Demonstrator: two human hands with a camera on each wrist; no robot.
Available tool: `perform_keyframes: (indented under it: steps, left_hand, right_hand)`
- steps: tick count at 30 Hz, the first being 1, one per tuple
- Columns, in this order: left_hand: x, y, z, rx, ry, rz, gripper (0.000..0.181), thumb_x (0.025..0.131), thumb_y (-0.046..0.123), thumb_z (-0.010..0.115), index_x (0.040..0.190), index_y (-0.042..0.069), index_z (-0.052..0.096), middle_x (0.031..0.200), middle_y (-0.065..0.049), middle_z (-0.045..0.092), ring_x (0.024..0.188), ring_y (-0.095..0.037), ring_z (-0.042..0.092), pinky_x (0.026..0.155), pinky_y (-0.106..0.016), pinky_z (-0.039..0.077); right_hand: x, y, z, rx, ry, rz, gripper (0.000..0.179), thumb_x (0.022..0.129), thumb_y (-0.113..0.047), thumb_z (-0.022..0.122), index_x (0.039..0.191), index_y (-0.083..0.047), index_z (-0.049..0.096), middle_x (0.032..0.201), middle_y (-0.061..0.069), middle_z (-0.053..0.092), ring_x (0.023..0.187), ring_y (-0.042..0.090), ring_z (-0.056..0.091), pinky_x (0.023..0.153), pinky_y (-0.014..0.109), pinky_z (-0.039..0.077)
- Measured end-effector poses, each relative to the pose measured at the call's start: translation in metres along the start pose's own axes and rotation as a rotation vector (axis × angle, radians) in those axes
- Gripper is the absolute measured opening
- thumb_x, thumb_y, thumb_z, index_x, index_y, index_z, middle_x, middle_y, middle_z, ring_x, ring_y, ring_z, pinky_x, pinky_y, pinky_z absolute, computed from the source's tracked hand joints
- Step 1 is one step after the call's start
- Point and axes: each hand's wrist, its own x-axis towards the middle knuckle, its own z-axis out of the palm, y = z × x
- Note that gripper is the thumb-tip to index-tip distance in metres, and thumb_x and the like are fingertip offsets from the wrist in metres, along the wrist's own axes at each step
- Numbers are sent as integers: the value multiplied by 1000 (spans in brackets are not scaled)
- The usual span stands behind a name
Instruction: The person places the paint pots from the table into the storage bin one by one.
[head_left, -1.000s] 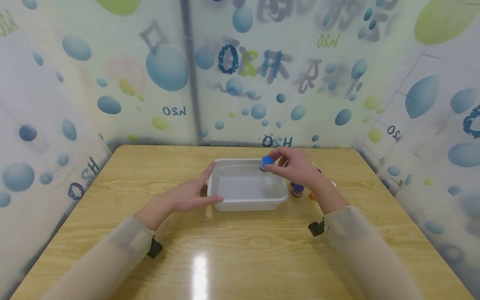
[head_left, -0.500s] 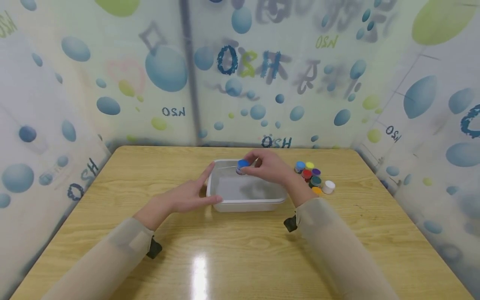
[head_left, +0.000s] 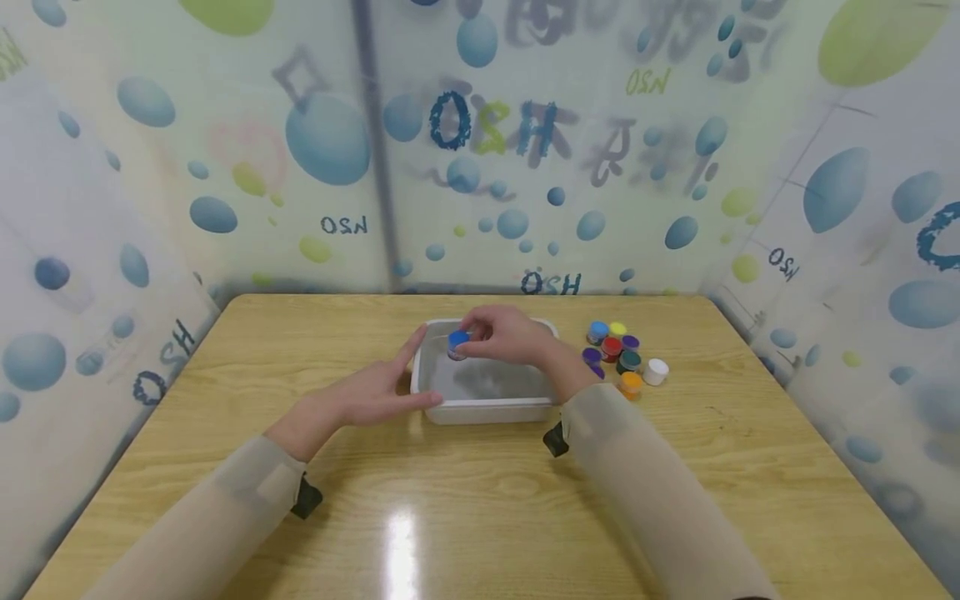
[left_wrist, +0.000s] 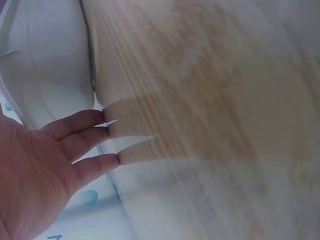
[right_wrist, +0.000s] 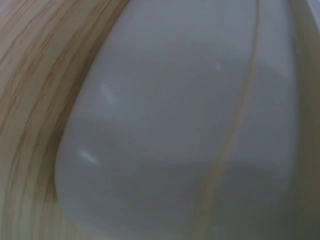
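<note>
1. Blue jar (head_left: pixel 457 345): at left end of the box (head_left: pixel 495 403); contact with its bottom unclear.
2. Right hand (head_left: pixel 513 336): pinches the jar.
3. Left hand (head_left: pixel 360 396): spread, touching the box.
4. Step, apparently: placing; next calls for setting down, letting go.

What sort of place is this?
Probably a small screened-off booth for tabletop recording, though I can't be sure: a wood-grain table, bubble-patterned surrounds on three sides, and a white tub near small colored-lid jars.
</note>
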Motion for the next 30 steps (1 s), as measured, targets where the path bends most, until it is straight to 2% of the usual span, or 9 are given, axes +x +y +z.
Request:
perform_keyframes:
  steps: [9, 15, 19, 26, 30]
  left_hand:
    - [0, -1, 2, -12, 2, 23, 116, 103, 72, 61, 177, 24, -15, 149, -25, 68, 124, -32, 72, 114, -61, 52]
    - [0, 0, 2, 0, 6, 1, 116, 102, 73, 60, 177, 26, -14, 152, -28, 64, 114, -29, 72, 112, -60, 53]
    - [0, 1, 1, 3, 4, -9, 115, 103, 73, 60, 177, 27, -15, 156, -29, 61, 114, -29, 72, 112, -60, 53]
    - [0, 2, 1, 18, 7, -29, 115, 102, 76, 59, 176, 29, -15, 151, -36, 61, 110, -29, 71, 110, -59, 54]
    - [0, 2, 2, 16, 6, -27, 115, 102, 75, 60, 177, 29, -15, 146, -35, 64, 106, -28, 71, 108, -59, 55]
  right_hand:
    - [6, 6, 15, 29, -53, 48, 36, 101, -32, 81, 133, -18, 71, 101, 1, 75, 91, 19, 66, 82, 32, 56]
    - [10, 10, 21, 19, -78, 51, 39, 103, -34, 80, 138, -18, 71, 98, 1, 75, 85, 18, 71, 78, 31, 57]
    - [12, 11, 23, 22, -105, 53, 39, 104, -32, 79, 139, -14, 70, 97, 2, 75, 79, 18, 72, 74, 30, 58]
    - [13, 9, 27, -9, -132, 68, 38, 105, -29, 77, 140, -13, 69, 97, 2, 75, 78, 18, 71, 76, 30, 57]
    - [12, 8, 29, -26, -145, 68, 40, 107, -26, 75, 144, -12, 67, 99, 3, 76, 81, 18, 72, 78, 30, 58]
